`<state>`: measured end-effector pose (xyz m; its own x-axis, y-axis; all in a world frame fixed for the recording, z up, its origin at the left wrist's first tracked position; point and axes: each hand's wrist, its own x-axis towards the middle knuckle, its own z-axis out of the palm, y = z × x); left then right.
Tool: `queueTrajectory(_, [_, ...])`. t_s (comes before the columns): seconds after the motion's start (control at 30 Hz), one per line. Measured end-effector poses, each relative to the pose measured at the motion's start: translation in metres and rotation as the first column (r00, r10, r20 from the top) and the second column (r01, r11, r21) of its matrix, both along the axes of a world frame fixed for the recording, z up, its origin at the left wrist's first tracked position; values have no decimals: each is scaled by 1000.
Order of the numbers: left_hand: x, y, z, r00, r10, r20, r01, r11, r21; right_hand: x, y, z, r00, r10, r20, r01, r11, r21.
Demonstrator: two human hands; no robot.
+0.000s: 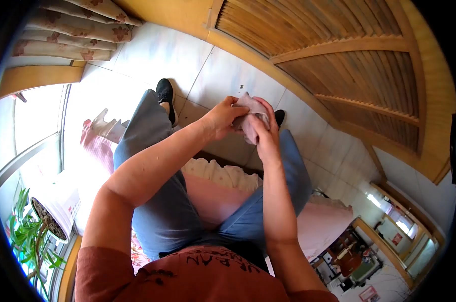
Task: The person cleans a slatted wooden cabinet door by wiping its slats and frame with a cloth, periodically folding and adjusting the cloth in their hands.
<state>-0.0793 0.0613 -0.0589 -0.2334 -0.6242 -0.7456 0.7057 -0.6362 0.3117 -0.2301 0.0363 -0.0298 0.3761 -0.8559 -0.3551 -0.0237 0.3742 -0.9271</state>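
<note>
A small, crumpled mauve cloth [251,117] is held up between my two hands, over the floor and beyond my knees. It may be a sock, but its folds hide the shape. My left hand [224,118] grips its left side, with the thumb lying on the cloth. On the other side my right hand [266,126] wraps round it, the fingers curled behind and partly hidden.
I sit on a pink-covered bed [208,189] with a ruffled edge. A louvred wooden cabinet [338,65] stands ahead on the right. Curtains [72,30] hang at upper left, and a potted plant [49,219] stands by the window. Below is a tiled floor [187,60].
</note>
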Motion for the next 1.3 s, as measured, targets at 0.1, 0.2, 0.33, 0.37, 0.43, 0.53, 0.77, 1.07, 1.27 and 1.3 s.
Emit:
queueTrajectory(0.1, [6, 3, 2, 989, -146, 13, 146, 989, -13, -1, -3, -12, 982, 50, -182, -42, 998, 50])
queueTrajectory(0.2, [11, 6, 12, 462, -461, 758, 697, 717, 12, -10, -15, -55, 928, 21, -373, -95, 979, -181])
queueTrajectory(0.33, [9, 13, 9, 308, -238, 921, 705, 707, -53, -2, -53, -70, 734, -263, -626, -224, 776, -589])
queueTrajectory(0.37, [10, 14, 6, 312, -245, 918, 702, 711, -48, 2, -66, -78, 677, -378, -632, -251, 688, -681])
queueTrajectory(0.43, [9, 16, 0, 194, -370, 909, 903, 428, -18, 8, -94, -96, 665, -400, -631, -302, 629, -717])
queueTrajectory(0.53, [19, 11, 37, 267, -433, 861, 872, 488, -25, 22, -130, -125, 637, -408, -654, -393, 557, -731])
queueTrajectory(0.77, [29, 8, 44, 327, -377, 866, 838, 540, -81, 50, -193, -181, 635, -294, -714, -683, 216, -697])
queueTrajectory(1.07, [36, 9, 39, 384, -357, 852, 830, 537, -149, 28, -234, -201, 243, -596, -765, -969, -182, -165])
queueTrajectory(1.27, [35, 12, 42, 338, -394, 855, 879, 456, -137, 11, -215, -205, 26, -656, -754, -997, 34, -64])
queueTrajectory(1.3, [36, 12, 41, 338, -391, 856, 880, 453, -140, 15, -210, -204, -56, -643, -763, -991, 127, -34])
